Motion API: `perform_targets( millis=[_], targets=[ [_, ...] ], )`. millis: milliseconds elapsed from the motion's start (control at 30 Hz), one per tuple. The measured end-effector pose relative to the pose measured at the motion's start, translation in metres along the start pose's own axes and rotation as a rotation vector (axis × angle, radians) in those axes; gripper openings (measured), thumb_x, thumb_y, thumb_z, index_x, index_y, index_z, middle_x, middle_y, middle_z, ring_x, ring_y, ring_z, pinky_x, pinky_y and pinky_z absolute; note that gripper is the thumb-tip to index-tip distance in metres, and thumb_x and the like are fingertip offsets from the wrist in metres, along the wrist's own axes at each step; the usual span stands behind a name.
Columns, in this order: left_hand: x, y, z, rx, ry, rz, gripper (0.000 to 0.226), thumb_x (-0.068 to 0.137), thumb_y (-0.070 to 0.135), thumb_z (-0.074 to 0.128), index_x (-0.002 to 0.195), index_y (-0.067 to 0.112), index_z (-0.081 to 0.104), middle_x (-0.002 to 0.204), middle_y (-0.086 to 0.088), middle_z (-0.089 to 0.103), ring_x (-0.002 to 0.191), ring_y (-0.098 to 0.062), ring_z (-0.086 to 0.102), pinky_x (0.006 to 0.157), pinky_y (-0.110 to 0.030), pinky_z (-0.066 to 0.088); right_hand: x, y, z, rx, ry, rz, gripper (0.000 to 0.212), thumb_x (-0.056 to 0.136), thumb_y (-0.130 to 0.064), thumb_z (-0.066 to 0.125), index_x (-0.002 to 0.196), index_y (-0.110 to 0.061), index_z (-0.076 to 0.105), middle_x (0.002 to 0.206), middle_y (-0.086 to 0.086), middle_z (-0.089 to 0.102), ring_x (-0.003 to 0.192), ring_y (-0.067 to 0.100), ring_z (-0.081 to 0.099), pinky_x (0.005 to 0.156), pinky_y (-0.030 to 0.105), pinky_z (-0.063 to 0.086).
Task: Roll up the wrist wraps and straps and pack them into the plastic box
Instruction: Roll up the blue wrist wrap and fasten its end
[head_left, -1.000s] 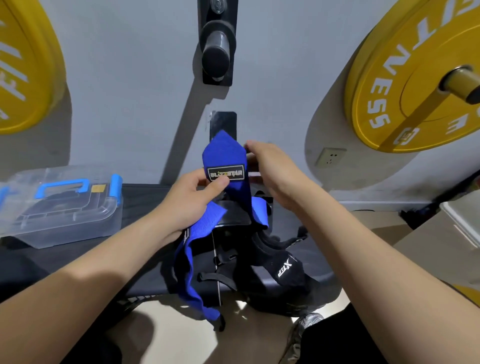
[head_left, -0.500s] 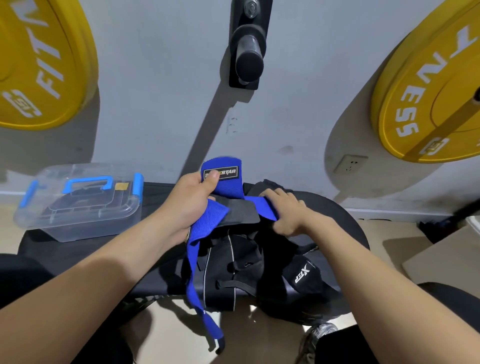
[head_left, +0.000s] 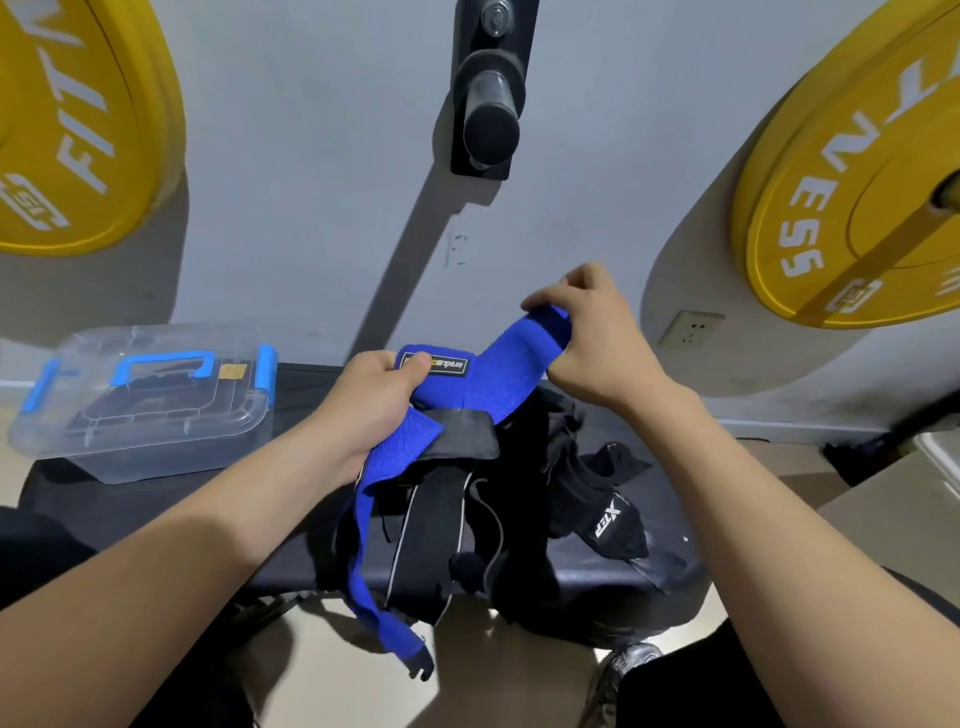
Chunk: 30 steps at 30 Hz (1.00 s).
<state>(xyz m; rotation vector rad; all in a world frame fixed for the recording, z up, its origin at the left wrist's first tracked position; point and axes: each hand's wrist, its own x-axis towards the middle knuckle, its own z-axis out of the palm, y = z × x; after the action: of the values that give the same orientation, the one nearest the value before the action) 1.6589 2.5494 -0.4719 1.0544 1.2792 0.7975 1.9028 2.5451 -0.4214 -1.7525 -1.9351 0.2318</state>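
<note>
- A left weight plate and a right weight plate, both yellow, hang on the grey wall.
- The black worktop spans the lower middle.
- The clear plastic box sits on the worktop's left end with its lid on, well apart from the wrap.
- A heap of black straps lies mid-worktop, with some ends hanging over the near edge.
- The blue wrist wrap is held above that heap between both hands, its tail dangling.
- The left hand grips the wrap at its label; the right hand pinches its upper end.
</note>
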Motion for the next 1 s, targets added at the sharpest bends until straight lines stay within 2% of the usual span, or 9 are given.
perform_targets(
  millis=[200, 300, 433, 567, 633, 700, 800, 900, 1000],
  targets=[
    [0.001, 0.008, -0.006, -0.138, 0.158, 0.106, 0.036, 0.111, 0.029, 0.056, 0.09, 0.005, 0.073, 0.077, -0.012, 0.073, 0.066, -0.023, 0.069, 0.067, -0.034, 0.057, -0.01, -0.015, -0.016, -0.029, 0.265, -0.187, 0.07, 0.071, 0.0, 0.056, 0.14, -0.008, 0.064, 0.13, 0.009, 0.066, 0.116, 0.028, 0.062, 0.092, 0.032, 0.047],
    [0.001, 0.013, -0.017, -0.091, 0.314, 0.157, 0.026, 0.104, 0.028, 0.059, 0.091, 0.007, 0.066, 0.081, -0.011, 0.059, 0.073, -0.023, 0.056, 0.07, -0.037, 0.047, -0.011, -0.015, -0.011, 0.06, 0.261, 0.05, 0.058, 0.081, 0.004, 0.053, 0.135, -0.013, 0.069, 0.122, 0.007, 0.077, 0.112, 0.027, 0.069, 0.086, 0.03, 0.047],
    [-0.006, 0.014, -0.033, -0.04, 0.348, 0.183, 0.037, 0.097, 0.026, 0.067, 0.092, -0.011, 0.068, 0.074, -0.009, 0.064, 0.066, -0.02, 0.06, 0.061, -0.031, 0.049, -0.022, -0.033, 0.018, 0.042, -0.198, 0.106, 0.017, 0.095, -0.008, 0.059, 0.1, -0.008, 0.075, 0.095, 0.014, 0.077, 0.098, 0.034, 0.07, 0.078, 0.037, 0.051],
    [-0.018, 0.03, -0.049, 0.096, 0.192, 0.065, 0.041, 0.086, 0.035, 0.082, 0.095, -0.005, 0.078, 0.079, -0.011, 0.079, 0.062, -0.022, 0.073, 0.058, -0.029, 0.059, -0.053, -0.051, 0.061, 0.136, -0.784, 0.01, 0.016, 0.108, -0.02, 0.059, 0.118, -0.014, 0.07, 0.107, 0.001, 0.074, 0.099, 0.018, 0.068, 0.094, 0.038, 0.055],
    [-0.023, 0.036, -0.062, 0.242, 0.114, 0.022, 0.042, 0.077, 0.045, 0.085, 0.09, 0.005, 0.083, 0.084, -0.013, 0.082, 0.073, -0.028, 0.08, 0.073, -0.037, 0.064, -0.069, -0.06, 0.089, 0.217, -0.942, 0.037, 0.016, 0.11, -0.025, 0.058, 0.118, -0.013, 0.065, 0.093, -0.002, 0.067, 0.076, 0.01, 0.065, 0.074, 0.029, 0.059],
    [-0.026, 0.037, -0.075, 0.418, 0.093, 0.021, 0.038, 0.078, 0.048, 0.083, 0.083, 0.011, 0.084, 0.08, -0.01, 0.082, 0.075, -0.03, 0.08, 0.078, -0.039, 0.063, -0.081, -0.069, 0.116, 0.213, -0.942, 0.078, 0.023, 0.109, -0.031, 0.062, 0.116, -0.009, 0.063, 0.09, 0.002, 0.069, 0.069, 0.011, 0.068, 0.058, 0.014, 0.056],
    [-0.023, 0.027, -0.088, 0.773, 0.214, 0.09, 0.043, 0.088, 0.038, 0.077, 0.063, 0.005, 0.064, 0.058, -0.003, 0.06, 0.058, -0.032, 0.053, 0.061, -0.034, 0.047, -0.086, -0.069, 0.147, -0.096, -0.92, -0.123, 0.044, 0.099, -0.039, 0.075, 0.129, -0.013, 0.056, 0.119, 0.017, 0.068, 0.108, 0.041, 0.068, 0.076, 0.041, 0.058],
    [-0.018, 0.007, -0.089, 1.049, 0.294, 0.158, 0.041, 0.091, 0.027, 0.069, 0.061, 0.011, 0.046, 0.057, -0.009, 0.041, 0.061, -0.03, 0.036, 0.056, -0.035, 0.032, -0.085, -0.053, 0.162, -0.63, -0.768, -0.545, 0.092, 0.08, -0.051, 0.086, 0.156, -0.026, 0.041, 0.157, 0.016, 0.036, 0.146, 0.041, 0.035, 0.114, 0.055, 0.038],
    [-0.012, -0.013, -0.092, 1.176, 0.27, 0.167, 0.04, 0.093, 0.029, 0.066, 0.065, 0.008, 0.047, 0.065, -0.01, 0.051, 0.072, -0.033, 0.052, 0.058, -0.036, 0.04, -0.083, -0.042, 0.178, -0.833, -0.705, -0.614, 0.138, 0.064, -0.057, 0.094, 0.17, -0.039, 0.007, 0.176, 0.018, -0.017, 0.16, 0.053, -0.013, 0.123, 0.078, 0.004]
  ],
)
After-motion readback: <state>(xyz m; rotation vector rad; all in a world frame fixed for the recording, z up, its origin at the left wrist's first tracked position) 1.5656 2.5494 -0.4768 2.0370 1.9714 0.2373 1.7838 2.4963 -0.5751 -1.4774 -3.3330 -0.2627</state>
